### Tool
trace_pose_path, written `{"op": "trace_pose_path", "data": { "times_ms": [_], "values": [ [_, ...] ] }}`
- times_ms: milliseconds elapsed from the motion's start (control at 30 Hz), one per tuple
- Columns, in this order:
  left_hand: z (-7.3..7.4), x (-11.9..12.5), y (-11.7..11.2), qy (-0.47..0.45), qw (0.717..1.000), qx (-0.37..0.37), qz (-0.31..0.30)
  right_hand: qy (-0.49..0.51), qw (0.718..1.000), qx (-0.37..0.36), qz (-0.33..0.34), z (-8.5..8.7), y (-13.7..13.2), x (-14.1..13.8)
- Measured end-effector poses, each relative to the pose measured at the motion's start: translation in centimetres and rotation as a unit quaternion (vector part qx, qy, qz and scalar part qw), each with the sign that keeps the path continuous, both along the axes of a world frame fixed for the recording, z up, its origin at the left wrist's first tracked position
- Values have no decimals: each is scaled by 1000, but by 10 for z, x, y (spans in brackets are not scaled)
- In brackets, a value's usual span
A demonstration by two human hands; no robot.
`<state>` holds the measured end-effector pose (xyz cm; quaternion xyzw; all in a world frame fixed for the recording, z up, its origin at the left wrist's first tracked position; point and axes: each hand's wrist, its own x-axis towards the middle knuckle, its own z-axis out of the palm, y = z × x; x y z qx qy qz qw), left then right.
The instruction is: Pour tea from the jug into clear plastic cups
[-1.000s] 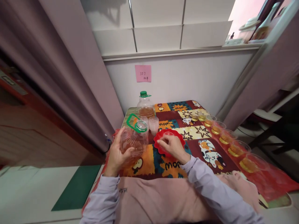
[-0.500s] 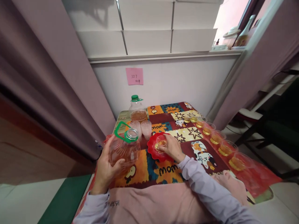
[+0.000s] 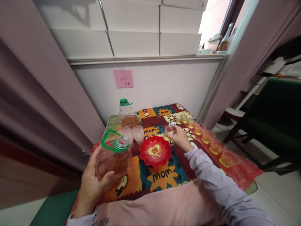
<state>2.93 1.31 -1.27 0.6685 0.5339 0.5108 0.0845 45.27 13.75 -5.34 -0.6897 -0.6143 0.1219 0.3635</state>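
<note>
My left hand [image 3: 94, 180] is wrapped round a clear plastic jug [image 3: 113, 164] of amber liquid, uncapped, with a green handle at its neck. Between the fingers of my right hand [image 3: 180, 138] is a small clear plastic cup [image 3: 168, 133] with some yellowish liquid in it, past the far right rim of a red scalloped dish [image 3: 142, 158]. A yellow heart print shows on the dish's bottom. Two stacks of plastic cups, the nearer one [image 3: 127, 134] and another [image 3: 137, 135], stand behind the jug.
A second jug [image 3: 128, 119] with a green cap stands at the back left of the patterned table [image 3: 155, 121]. Several cups of yellow liquid [image 3: 208, 138] line the right side. A green chair [image 3: 279, 110] is beyond the table at right.
My right hand has lifted the cup out of the red dish and carried it away to the far right. The left hand still holds the jug. The camera view has shifted right.
</note>
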Motion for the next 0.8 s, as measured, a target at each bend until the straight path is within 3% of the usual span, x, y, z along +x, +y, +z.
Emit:
{"op": "trace_pose_path", "data": {
  "times_ms": [133,267,600,800],
  "values": [
    [-3,-5,1,5,1000,-19,12,-7,995,-14,-102,-11,24,49],
    [-4,-8,2,11,1000,-15,6,-12,988,-18,-152,-30,37,74],
    [2,-4,0,16,1000,-7,9,11,979,-36,-201,-81,35,83],
    [-2,-6,1,9,1000,-14,23,16,978,-39,-203,-92,51,83]
  ]
}}
